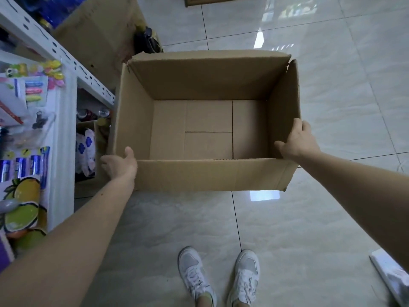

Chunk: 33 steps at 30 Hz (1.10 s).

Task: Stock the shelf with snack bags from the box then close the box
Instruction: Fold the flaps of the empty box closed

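Observation:
A brown cardboard box (208,173) stands open on the tiled floor with its flaps upright; nothing lies on its bare bottom. My left hand (119,163) holds the box's near left corner, thumb hooked on the edge and fingers on the outside of the left flap. Over on the other side, my right hand (295,140) grips the right flap near its front end, thumb inside and fingers over the top edge. Snack bags (22,207) printed with yellow-green fruit lie on the white shelf (64,140) at the left.
The shelf also carries batteries (21,167), bright small goods and stationery. A lower level holds a carton with patterned packets (85,149) and cans. A second cardboard box (97,34) and a dark bottle pack (147,41) sit behind. My white shoes (219,275) stand near the bottom.

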Each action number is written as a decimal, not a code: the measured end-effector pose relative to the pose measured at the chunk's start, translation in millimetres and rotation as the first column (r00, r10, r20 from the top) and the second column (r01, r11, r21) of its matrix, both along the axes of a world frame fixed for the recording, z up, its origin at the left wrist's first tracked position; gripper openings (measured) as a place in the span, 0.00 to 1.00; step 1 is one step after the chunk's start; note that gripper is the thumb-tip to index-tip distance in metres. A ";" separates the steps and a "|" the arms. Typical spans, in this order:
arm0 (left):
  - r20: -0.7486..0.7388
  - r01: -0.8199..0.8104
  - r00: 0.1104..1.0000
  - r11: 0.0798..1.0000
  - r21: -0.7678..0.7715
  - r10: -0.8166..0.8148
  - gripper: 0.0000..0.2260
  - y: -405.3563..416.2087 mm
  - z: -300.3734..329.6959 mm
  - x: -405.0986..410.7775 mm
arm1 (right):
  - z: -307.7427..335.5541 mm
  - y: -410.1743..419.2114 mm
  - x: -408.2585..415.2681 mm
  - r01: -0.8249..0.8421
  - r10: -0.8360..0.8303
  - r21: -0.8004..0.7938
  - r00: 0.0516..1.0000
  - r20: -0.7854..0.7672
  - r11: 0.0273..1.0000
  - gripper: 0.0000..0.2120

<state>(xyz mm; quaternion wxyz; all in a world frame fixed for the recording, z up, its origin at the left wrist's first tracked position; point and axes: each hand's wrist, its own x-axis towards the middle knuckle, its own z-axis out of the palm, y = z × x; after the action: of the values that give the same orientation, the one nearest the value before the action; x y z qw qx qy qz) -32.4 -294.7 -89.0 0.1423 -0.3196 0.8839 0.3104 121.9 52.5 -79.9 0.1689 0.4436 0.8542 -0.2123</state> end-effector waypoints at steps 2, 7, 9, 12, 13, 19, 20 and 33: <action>-0.023 -0.149 0.988 0.981 0.126 0.153 0.28 -6.4 -2.5 -1.0 | -1.3 -6.2 10.1 0.031 -0.031 0.002 0.999 -0.029 1.000 0.36; 0.037 -0.306 0.950 0.907 0.288 0.309 0.24 -22.2 -5.3 -9.7 | -5.5 -25.0 15.8 0.258 -0.257 0.003 0.966 -0.007 0.966 0.29; 0.077 -0.360 0.931 0.860 0.362 0.357 0.23 -24.1 -5.0 -13.3 | -7.1 -26.0 14.9 0.342 -0.342 0.004 0.940 0.015 0.940 0.30; 0.099 -0.428 0.898 0.794 0.433 0.430 0.22 -25.9 -11.3 -15.6 | -11.5 -27.3 15.8 0.455 -0.455 -0.020 0.890 0.016 0.890 0.34; 0.091 -0.431 0.894 0.788 0.440 0.438 0.21 -24.0 -10.8 -14.0 | -12.7 -28.4 15.9 0.473 -0.473 -0.032 0.881 0.004 0.880 0.34; 0.032 -0.330 0.926 0.766 0.552 0.376 0.17 -0.7 -5.7 -2.7 | -13.4 -21.1 14.2 0.593 -0.604 -0.118 0.792 -0.089 0.796 0.27; 0.024 -0.322 0.927 0.760 0.564 0.375 0.17 1.7 -5.7 -2.3 | -12.3 -19.0 14.1 0.611 -0.622 -0.122 0.778 -0.089 0.782 0.27; -0.082 -0.304 0.887 0.709 0.637 0.454 0.17 10.2 -14.7 -1.4 | -12.7 -22.1 23.2 0.591 -0.593 -0.061 0.791 -0.149 0.804 0.30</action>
<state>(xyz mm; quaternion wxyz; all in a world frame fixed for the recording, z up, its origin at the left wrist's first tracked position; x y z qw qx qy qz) -33.8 -284.5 -103.7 0.0655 -0.3937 0.6615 0.6349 145.1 30.4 -92.6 0.0272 0.6690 0.6820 -0.2942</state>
